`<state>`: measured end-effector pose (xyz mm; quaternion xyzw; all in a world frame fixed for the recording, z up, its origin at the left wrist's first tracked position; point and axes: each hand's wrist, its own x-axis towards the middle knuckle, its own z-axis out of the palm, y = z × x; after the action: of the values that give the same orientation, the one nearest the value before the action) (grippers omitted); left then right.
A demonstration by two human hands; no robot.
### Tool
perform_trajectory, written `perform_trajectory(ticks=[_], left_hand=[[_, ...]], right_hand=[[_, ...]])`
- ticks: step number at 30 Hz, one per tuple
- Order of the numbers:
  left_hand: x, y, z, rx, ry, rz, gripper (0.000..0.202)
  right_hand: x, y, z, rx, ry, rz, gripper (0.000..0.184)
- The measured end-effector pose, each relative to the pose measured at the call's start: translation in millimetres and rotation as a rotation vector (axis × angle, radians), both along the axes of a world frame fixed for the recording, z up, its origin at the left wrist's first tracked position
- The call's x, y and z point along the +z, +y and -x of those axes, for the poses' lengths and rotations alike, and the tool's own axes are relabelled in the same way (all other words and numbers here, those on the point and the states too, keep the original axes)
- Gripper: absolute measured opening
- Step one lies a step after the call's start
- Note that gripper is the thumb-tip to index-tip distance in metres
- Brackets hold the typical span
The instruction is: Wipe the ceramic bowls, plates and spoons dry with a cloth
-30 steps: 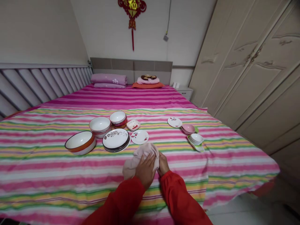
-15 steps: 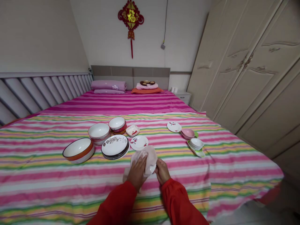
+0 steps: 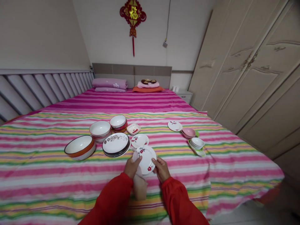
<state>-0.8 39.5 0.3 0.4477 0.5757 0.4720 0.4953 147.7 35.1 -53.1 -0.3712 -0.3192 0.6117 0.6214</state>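
Note:
A small white plate with red flowers (image 3: 147,158) is held up between both hands above the striped bedspread (image 3: 47,168). My left hand (image 3: 131,167) grips its left rim, and a beige cloth (image 3: 140,187) hangs down from under that hand. My right hand (image 3: 161,168) pinches the plate's right rim. Just beyond lies another small flowered plate (image 3: 139,140).
To the left stand an orange-rimmed bowl (image 3: 79,147), a stack of dark-rimmed plates (image 3: 116,144), two white bowls (image 3: 100,129) and a small dish (image 3: 133,128). To the right are a flowered plate (image 3: 174,126), a pink bowl (image 3: 188,132) and stacked small bowls (image 3: 197,143). A wardrobe (image 3: 253,72) lines the right wall.
The cloth that covered the plate has dropped away and now hangs below my left hand. The plate's flowered face is now uncovered and held by both hands.

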Motion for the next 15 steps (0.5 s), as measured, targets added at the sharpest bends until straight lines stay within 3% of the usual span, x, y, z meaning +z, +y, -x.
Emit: perform_trajectory(ticks=[4,8,13,15], left_hand=[[-2.0,-0.8,4.2,0.035,0.149,0.007,0.034],[0.8,-2.6,17.0,0.175,0.361,-0.118,0.044],[8.7,-6.9,27.4,0.4,0.329,-0.216,0.045],[10.7,-6.9,22.8,0.291,0.316,-0.295,0.043]], right_hand=[[-1.4,-1.0,-0.9,0.018,-0.072,0.012,0.029],[-2.1,-0.4,-2.0,0.029,-0.076,0.036,0.03],[0.8,-0.5,-2.1,-0.002,-0.055,0.052,0.033],[1.6,-0.7,-1.9,0.003,-0.066,0.053,0.032]])
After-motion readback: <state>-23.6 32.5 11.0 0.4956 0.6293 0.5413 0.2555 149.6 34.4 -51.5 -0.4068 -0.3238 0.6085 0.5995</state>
